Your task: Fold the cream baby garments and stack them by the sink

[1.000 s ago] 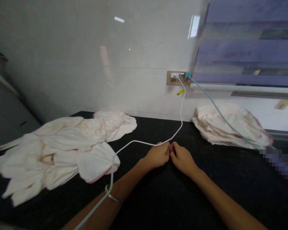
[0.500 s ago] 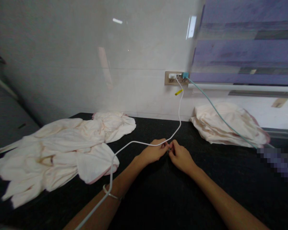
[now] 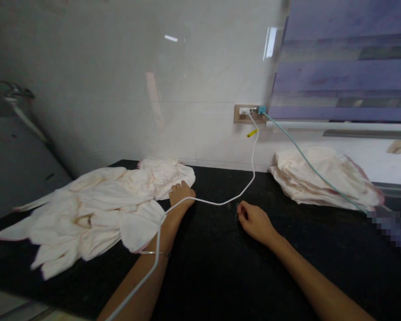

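Note:
My left hand (image 3: 181,195) is at the right edge of a crumpled white cloth (image 3: 96,200) with pink trim, its fingers slightly apart and bent down over the fabric. The fingertips are hidden, and no grip on the cloth shows. My right hand (image 3: 255,220) rests on the black countertop (image 3: 214,249) with thumb and fingers pinched together. Something small and thin sticks out at its fingertips, too small to name. A white cable (image 3: 217,203) passes in front of my left wrist and forearm.
On the right lies a folded pile of white cloth (image 3: 321,178). The white cable and a teal cable (image 3: 307,162) run from a wall socket (image 3: 250,113). A purple blind (image 3: 347,71) hangs at the upper right; a faucet (image 3: 18,91) stands at the far left.
My left hand has moved left, away from my right hand, to the edge of the white cloth. My right hand stays pinched in nearly the same place. The view has shifted slightly.

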`<act>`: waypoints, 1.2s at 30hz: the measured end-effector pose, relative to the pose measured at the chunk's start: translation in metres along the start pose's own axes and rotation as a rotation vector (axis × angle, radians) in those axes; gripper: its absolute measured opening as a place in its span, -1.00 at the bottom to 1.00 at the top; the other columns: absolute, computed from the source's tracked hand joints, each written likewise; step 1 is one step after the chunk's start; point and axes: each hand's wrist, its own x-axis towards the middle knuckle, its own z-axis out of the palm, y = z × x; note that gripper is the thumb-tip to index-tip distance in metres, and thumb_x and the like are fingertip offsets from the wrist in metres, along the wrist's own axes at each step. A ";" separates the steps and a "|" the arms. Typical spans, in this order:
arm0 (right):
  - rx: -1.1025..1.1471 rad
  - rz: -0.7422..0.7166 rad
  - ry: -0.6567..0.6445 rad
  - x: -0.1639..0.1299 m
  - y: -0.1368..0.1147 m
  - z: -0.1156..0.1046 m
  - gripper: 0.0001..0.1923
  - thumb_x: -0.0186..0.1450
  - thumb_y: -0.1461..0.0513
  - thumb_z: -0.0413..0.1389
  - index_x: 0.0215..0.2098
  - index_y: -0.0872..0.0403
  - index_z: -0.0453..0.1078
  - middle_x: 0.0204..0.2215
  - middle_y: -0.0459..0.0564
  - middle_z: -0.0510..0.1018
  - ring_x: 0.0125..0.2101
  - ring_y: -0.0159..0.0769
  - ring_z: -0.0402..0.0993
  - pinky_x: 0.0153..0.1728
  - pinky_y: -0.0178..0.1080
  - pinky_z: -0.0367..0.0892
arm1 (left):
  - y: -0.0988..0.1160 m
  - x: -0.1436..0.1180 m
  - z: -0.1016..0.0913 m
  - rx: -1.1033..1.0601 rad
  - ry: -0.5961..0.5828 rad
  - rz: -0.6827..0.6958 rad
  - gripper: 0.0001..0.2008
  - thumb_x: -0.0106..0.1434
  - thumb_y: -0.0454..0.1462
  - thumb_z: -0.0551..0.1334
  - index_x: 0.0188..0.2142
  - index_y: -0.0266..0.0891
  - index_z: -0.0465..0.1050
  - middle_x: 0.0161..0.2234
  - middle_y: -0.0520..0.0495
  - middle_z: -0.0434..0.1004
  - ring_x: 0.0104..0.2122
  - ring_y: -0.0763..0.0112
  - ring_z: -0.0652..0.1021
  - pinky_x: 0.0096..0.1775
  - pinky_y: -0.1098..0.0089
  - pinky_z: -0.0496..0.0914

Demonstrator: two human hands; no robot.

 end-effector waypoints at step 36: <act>0.164 -0.126 0.114 0.000 0.004 0.004 -0.64 0.32 0.22 0.14 0.09 0.02 0.37 0.06 0.06 0.51 0.06 -0.20 0.45 0.05 -0.19 0.33 | 0.082 -0.089 -0.040 -0.509 -0.258 1.060 -0.68 0.51 -0.15 -0.02 -0.15 -0.18 0.47 -0.17 -0.09 0.59 -0.17 0.27 0.55 -0.06 0.34 0.35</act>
